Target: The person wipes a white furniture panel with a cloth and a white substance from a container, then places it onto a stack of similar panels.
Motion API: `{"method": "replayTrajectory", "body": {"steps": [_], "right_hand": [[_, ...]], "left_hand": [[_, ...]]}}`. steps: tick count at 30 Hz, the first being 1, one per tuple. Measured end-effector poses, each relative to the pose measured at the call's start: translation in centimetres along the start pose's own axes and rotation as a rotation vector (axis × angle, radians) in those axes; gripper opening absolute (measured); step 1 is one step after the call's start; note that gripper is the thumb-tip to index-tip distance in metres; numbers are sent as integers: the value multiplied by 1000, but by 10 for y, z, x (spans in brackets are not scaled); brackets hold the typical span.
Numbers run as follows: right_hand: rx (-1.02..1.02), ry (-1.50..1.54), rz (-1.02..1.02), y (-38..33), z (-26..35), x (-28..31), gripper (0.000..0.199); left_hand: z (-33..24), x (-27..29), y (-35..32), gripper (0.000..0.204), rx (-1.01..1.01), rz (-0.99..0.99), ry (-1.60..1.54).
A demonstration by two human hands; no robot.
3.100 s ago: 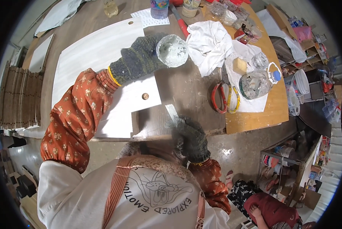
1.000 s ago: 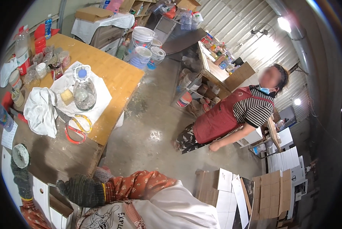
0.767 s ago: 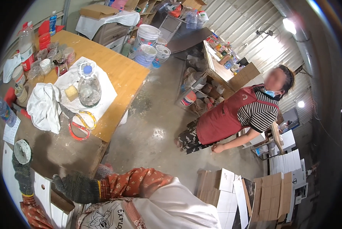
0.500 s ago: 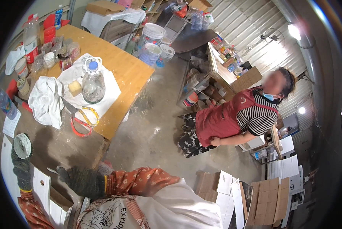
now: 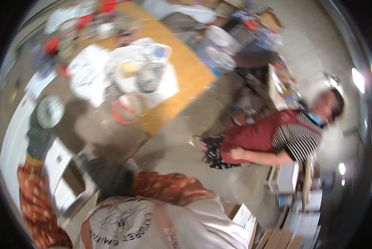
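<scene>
My left hand (image 5: 38, 135), in a dark knitted glove, grips a round pale object (image 5: 50, 111) with a speckled surface; its exact kind I cannot make out. In the same kind of glove, my right hand (image 5: 110, 176) is held in front of my apron, its fingers smeared by motion. Whether it holds anything does not show. On the table beyond lie scissors (image 5: 118, 111) with red and yellow handles, a crumpled white cloth (image 5: 87, 74) and a yellow sponge (image 5: 130, 69). A clear jug with a blue cap (image 5: 148, 79) stands beside the sponge.
A wooden board (image 5: 186, 70) covers part of the table, with cups and bottles toward the far left. White buckets (image 5: 219, 39) stand past its corner. To the right, a person in a red apron (image 5: 256, 135) stands on the floor. Cardboard (image 5: 273, 240) is stacked at lower right.
The whole view has shifted and blurred, so the table sits higher and further right. My left hand still grips the round pale object. The thin white stick by my right fingers no longer shows clearly.
</scene>
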State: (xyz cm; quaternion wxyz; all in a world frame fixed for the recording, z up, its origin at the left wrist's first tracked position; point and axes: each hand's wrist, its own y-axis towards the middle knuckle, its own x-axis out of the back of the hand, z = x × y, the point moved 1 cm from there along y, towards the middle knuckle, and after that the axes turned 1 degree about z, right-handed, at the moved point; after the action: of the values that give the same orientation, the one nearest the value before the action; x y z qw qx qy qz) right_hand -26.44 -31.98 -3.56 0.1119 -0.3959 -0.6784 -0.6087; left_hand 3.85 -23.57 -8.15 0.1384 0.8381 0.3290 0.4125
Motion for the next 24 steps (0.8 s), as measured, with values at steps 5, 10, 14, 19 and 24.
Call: {"method": "replayTrajectory", "body": {"steps": [5,10,14,19,24], "right_hand": [[-510,1106,301,-4,-23,16,40],[-926,1591,706,-16,-34,15,37],[-973,1694,814,-24,-28,5,36],[-929,1658,810,-26,-31,-2,35],[-770,1529,672,-29,-29,-5,35]], "left_hand": [[-76,-18,36,49,-354,90,234],[-105,-1,42,55,123,198,28],[-90,-2,28,53,20,138,41],[-88,-6,29,51,-73,85,94],[-102,-5,37,47,-137,59,70]]}}
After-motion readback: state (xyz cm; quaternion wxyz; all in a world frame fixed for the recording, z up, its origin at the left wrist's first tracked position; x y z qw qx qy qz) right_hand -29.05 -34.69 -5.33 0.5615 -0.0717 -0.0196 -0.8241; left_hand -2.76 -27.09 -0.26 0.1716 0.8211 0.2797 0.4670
